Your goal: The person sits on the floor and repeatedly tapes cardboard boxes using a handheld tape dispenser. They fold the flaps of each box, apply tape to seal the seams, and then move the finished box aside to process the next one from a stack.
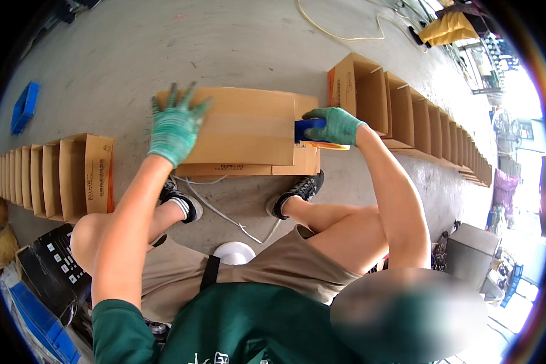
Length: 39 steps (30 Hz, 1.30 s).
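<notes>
A brown cardboard box (242, 124) lies in front of me between my feet, with a wide flap facing up. My left hand (177, 130), in a green glove, is over its left end with the fingers spread, slightly blurred. Whether it presses on the cardboard I cannot tell. At the box's right end my right hand (337, 125), also gloved in green, is closed round a blue tape dispenser (307, 128). A strip of yellow and orange shows below the dispenser. A shiny band runs across the flap from the dispenser side.
Rows of open cardboard boxes stand at the right (400, 109) and left (73, 176). A pale strap (215, 209) trails on the floor by my shoes. A blue bin (25, 108) stands far left, and a yellow hose (340, 37) lies at the back.
</notes>
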{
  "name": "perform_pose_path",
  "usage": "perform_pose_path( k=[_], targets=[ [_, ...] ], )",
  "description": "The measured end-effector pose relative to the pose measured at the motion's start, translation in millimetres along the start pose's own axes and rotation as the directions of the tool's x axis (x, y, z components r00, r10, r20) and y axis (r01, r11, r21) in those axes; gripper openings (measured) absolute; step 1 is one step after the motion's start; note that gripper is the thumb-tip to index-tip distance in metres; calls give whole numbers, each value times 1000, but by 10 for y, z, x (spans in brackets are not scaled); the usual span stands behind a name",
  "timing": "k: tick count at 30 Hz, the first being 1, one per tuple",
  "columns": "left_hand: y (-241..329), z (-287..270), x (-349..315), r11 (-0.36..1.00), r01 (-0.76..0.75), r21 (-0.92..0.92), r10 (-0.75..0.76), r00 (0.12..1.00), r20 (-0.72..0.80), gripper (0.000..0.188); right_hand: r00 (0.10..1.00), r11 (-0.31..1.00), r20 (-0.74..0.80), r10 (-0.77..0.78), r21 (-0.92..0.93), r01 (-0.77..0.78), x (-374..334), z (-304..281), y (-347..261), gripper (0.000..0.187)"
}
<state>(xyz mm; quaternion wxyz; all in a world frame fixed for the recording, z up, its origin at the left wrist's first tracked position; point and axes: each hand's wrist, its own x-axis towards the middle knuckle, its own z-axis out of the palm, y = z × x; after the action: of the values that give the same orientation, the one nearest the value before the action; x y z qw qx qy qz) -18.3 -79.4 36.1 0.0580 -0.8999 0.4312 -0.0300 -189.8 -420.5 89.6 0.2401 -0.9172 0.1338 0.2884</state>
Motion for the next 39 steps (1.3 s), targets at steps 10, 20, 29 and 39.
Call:
perform_pose_path(
  k=[10,20,29,39],
  targets=[
    [1359,-263,853,754,-576,-316,603,798,-15,46,999,989,35,13,-145,-8,-150,91,-289,50],
    [1583,-239,964,714,-606,-352,635,772,-40,52,980,996,-197,-8,-93,-11,569,1218,412,31],
    [200,70,219,970,-197,-144,164,963,-212,59,914,958,-380,144,-176,-225,576,1307,-206,31],
    [-522,258,-360,397,304,-866,-444,890,109,83,976,985,-133,173,41,-169,458,1313,-459,38]
  ],
)
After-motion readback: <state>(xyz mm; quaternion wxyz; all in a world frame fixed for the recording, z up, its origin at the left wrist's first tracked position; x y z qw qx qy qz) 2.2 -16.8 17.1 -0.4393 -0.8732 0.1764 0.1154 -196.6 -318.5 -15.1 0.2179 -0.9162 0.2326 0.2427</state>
